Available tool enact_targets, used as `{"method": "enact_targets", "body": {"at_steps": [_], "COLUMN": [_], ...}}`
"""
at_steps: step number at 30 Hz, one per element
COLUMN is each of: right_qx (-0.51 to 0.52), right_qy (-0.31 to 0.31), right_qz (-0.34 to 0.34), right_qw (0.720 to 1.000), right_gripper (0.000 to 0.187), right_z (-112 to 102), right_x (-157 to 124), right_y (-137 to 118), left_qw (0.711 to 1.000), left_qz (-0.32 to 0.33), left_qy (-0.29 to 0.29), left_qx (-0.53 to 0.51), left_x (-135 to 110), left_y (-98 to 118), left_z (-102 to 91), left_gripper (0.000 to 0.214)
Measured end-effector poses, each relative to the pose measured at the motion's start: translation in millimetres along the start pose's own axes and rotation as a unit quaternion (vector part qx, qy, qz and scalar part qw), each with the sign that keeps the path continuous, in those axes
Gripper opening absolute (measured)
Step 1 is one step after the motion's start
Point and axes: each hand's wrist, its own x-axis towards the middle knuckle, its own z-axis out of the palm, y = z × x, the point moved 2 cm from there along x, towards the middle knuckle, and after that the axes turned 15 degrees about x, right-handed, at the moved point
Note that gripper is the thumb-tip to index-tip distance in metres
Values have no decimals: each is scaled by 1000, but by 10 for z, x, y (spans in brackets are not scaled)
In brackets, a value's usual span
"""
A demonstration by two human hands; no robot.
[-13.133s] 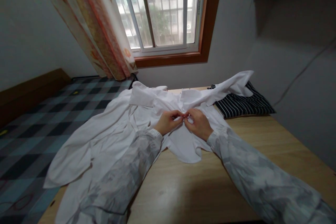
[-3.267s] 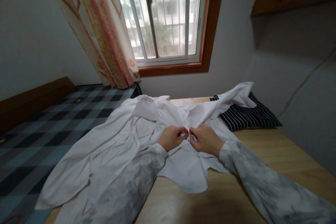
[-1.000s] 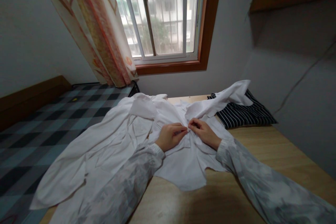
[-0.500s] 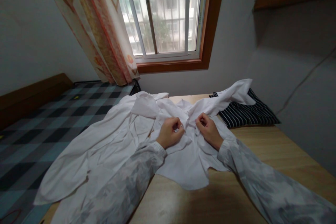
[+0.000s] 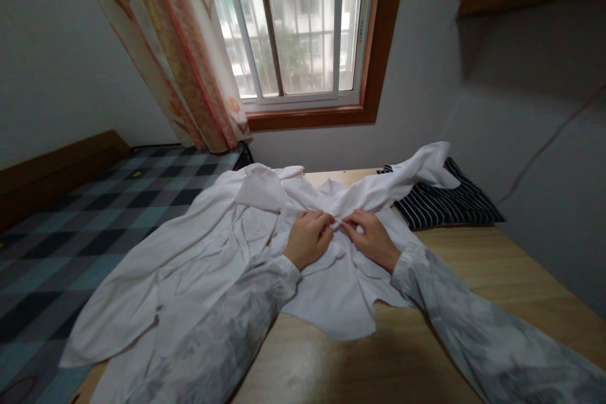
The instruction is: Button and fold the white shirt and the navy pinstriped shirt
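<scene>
A white shirt (image 5: 338,309) lies spread and wrinkled on the wooden table, one sleeve stretching toward the back right. My left hand (image 5: 310,237) has its fingers curled down on the middle of the shirt, pinching the cloth. Close beside it, my right hand (image 5: 372,237) pinches the same part between thumb and fingers. The fingertips of both hands almost meet, and they hide the exact bit of cloth between them. More white cloth (image 5: 189,252) lies bunched to the left; whether it is a separate garment I cannot tell.
Black-and-white striped fabric (image 5: 449,202) lies at the table's back right, partly under the sleeve. The wooden table (image 5: 502,284) runs along the right wall. At left is a bed with a checked cover (image 5: 61,252). A curtain (image 5: 189,50) hangs beside the window (image 5: 303,31).
My hands have come closer together over the middle of the shirt. The fingers of my left hand have turned downward, and my right hand has shifted left. The shirt lies nearly the same.
</scene>
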Motion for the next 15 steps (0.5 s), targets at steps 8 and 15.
{"method": "enact_targets", "body": {"at_steps": [8, 15], "right_qx": [37, 52], "right_qy": [-14, 6], "right_qz": [-16, 7], "right_qw": [999, 999], "right_gripper": [16, 17], "right_z": [12, 16], "right_x": [14, 7], "right_y": [-31, 24], "left_qw": [997, 999], "left_qz": [46, 37], "left_qy": [11, 18], "left_qx": [57, 12], "left_x": [-12, -2], "left_y": [9, -22], "left_z": [36, 32], "left_gripper": [14, 14]}}
